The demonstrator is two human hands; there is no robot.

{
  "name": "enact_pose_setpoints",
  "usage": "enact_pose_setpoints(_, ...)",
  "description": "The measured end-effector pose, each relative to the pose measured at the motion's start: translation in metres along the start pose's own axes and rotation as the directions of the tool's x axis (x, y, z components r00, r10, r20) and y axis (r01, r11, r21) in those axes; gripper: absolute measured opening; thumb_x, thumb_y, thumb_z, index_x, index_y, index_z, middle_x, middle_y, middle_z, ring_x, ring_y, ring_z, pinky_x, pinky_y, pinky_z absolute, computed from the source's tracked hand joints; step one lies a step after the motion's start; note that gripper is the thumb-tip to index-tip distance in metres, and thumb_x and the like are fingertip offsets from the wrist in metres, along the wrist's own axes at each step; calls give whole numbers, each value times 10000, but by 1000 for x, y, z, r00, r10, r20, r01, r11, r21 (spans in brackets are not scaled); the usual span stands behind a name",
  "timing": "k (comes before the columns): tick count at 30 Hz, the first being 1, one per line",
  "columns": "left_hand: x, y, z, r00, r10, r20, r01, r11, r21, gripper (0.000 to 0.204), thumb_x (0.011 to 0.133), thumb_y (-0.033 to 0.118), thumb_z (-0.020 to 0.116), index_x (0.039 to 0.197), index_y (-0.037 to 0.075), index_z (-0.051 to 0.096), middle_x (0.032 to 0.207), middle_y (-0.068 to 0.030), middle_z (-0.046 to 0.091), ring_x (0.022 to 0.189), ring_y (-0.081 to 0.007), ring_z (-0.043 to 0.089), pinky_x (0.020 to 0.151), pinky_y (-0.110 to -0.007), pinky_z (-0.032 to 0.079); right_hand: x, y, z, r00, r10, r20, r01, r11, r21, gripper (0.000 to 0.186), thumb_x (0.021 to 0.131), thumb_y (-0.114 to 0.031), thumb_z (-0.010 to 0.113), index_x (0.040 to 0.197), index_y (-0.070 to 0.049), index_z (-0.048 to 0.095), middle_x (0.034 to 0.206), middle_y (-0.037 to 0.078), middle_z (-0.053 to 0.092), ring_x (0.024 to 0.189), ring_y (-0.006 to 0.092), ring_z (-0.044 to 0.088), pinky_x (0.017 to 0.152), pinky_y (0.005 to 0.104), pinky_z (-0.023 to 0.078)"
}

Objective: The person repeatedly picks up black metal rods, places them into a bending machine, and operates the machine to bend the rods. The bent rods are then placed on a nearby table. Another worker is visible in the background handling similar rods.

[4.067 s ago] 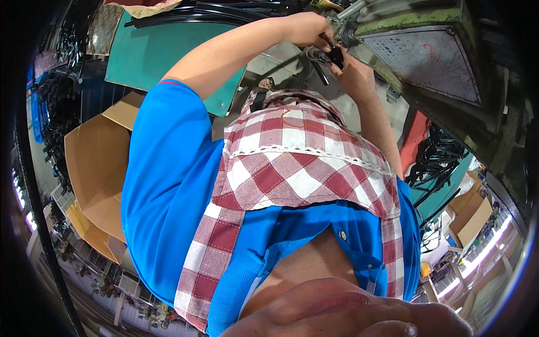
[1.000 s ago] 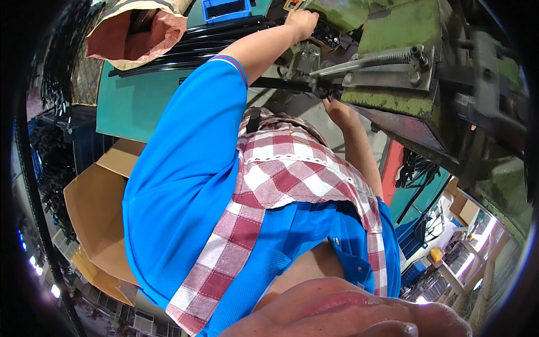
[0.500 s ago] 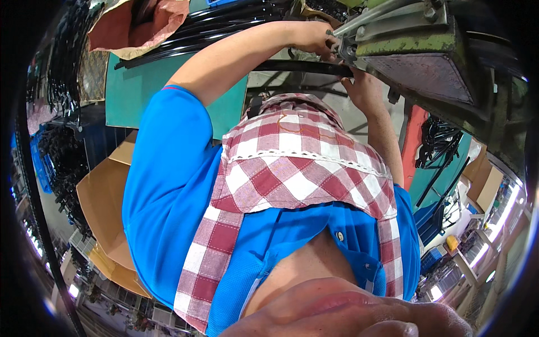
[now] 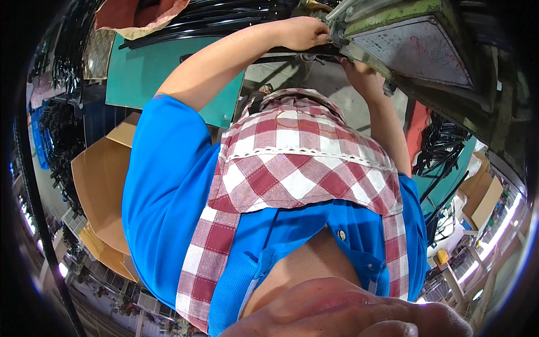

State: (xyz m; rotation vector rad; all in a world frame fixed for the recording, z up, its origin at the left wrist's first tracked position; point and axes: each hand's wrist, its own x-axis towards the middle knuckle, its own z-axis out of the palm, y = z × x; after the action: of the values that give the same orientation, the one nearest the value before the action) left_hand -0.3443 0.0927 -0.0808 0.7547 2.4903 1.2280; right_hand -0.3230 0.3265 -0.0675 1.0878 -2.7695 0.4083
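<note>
My left hand [image 4: 306,33] is at the tooling of a green machine [image 4: 396,19], its fingers curled closed at the metal parts; what they hold is hidden. Just below and to the right, my right hand [image 4: 364,77] is raised under the machine's edge. Its thumb and fingers close around the right end of a slim black tube [image 4: 275,58]; the machine partly hides the fingertips. This tube runs leftward below my left forearm, roughly level.
Long black tubes [image 4: 219,21] lie bundled on a teal table [image 4: 151,70], beside a reddish-lined sack [image 4: 137,17]. An open cardboard box [image 4: 101,194] is at my left. More black parts [image 4: 441,146] hang at right. The machine's heavy body overhangs my right hand.
My left hand has shifted slightly left and up, and my right hand has risen a little. The black tube has moved up and left, its left end now showing past my forearm.
</note>
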Motion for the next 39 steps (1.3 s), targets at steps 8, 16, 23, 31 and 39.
enact_pose_setpoints(8,1,8,7,974,-215,77,202,969,142,282,945,277,533,1144,108,640,998,-166,668,913,-327,630,809,-397,490,7,-3,22,999,6,-53,-7,999,-32,348,897,-385,591,950,-53,685,816,170,671,781,386,648,726,463,508)
enact_pose_setpoints(16,-3,9,12,981,-190,42,176,960,219,335,956,400,498,1068,138,673,905,-168,676,837,-354,640,727,-428,500,1,-8,20,990,142,29,-139,987,-81,391,884,-476,583,926,-106,701,815,174,677,772,395,654,686,466,520)
enact_pose_setpoints(23,-2,22,14,993,-112,46,96,958,272,350,978,409,460,1082,133,650,934,-187,667,864,-386,628,745,-464,501,0,-5,15,973,197,122,-186,978,-98,371,883,-449,602,1060,-129,666,886,162,676,761,394,650,683,472,523)
enact_pose_setpoints(31,-6,22,18,988,-154,26,141,951,275,421,975,455,452,973,102,681,838,-207,657,812,-399,626,708,-469,492,-3,-5,17,983,135,128,-108,974,-197,393,850,-394,667,1103,-94,635,935,164,669,799,376,650,644,451,528)
enact_pose_setpoints(39,-13,21,0,953,-263,149,279,955,-98,510,929,503,542,927,9,668,713,-127,628,686,-233,613,658,-363,474,-3,-10,18,987,144,75,-135,984,-115,297,829,-385,694,882,-93,698,737,123,671,706,339,660,609,426,534)
